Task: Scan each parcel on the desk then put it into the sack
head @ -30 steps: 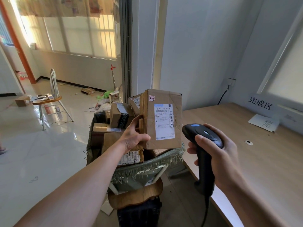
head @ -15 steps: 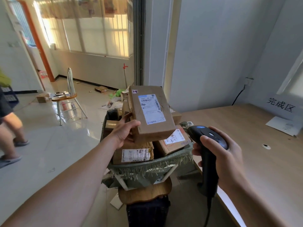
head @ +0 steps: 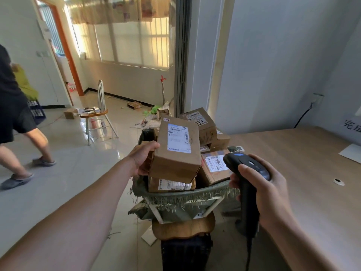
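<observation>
Pale tiled flooring (head: 78,173) fills the 9 o'clock half of the view; a light wooden desk (head: 304,153) occupies the 3 o'clock side. Between them, a green woven sack with a frayed rim (head: 185,195) stands open on a round wooden stool (head: 183,229), loaded with taped cardboard boxes (head: 205,126).

The left hand (head: 143,159) grasps a brown cardboard parcel with a white shipping label (head: 175,153), with the thumb over the top edge and the fingers wrapped behind its 9 o'clock end. The parcel is tilted, label upward, over the sack mouth; contact with the labelled box below cannot be confirmed.

The right hand (head: 269,194), at 4 o'clock from the parcel, is clenched around the grip of a black handheld barcode scanner (head: 247,165).

A person in dark shorts (head: 17,122) stands mid-stride at 9 o'clock.
</observation>
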A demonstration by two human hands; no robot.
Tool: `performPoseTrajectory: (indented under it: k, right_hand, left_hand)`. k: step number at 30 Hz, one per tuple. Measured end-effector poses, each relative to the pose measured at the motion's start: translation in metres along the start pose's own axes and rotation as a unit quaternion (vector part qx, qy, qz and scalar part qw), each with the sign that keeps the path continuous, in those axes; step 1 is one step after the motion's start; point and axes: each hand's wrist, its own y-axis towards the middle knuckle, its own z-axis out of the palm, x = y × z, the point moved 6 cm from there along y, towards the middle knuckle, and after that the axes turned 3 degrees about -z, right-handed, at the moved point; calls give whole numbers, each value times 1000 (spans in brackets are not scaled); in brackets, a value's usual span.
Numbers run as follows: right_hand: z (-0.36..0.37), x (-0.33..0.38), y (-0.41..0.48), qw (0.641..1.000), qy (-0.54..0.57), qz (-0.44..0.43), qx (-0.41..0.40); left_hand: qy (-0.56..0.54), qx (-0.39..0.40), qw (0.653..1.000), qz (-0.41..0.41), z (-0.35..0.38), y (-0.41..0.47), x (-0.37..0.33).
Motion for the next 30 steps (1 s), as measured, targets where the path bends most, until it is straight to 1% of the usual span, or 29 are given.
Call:
performPoseTrajectory:
  k: [5,8,15,21,30]
  right_hand:
    - [3,0,-3,1000,-2,-1,0]
    - [3,0,-3,1000,3,0,-3]
    - [-1,-9,1,1000,3,5,-23]
    - [-1,-17,5,999,-8,14,-32]
    - [8,-22,13,999,-24,18,-31]
  left_hand:
    - [-3,-34,999,-18,-7,3,-4]
    - [-13,-39,999,-30,-10,10,-7]
    - [-18,-83,995,-51,-23,31,-22]
    - [-19,-61,996,-63,-31,45,-31]
    - [-12,-47,996,-68,-48,55,-21]
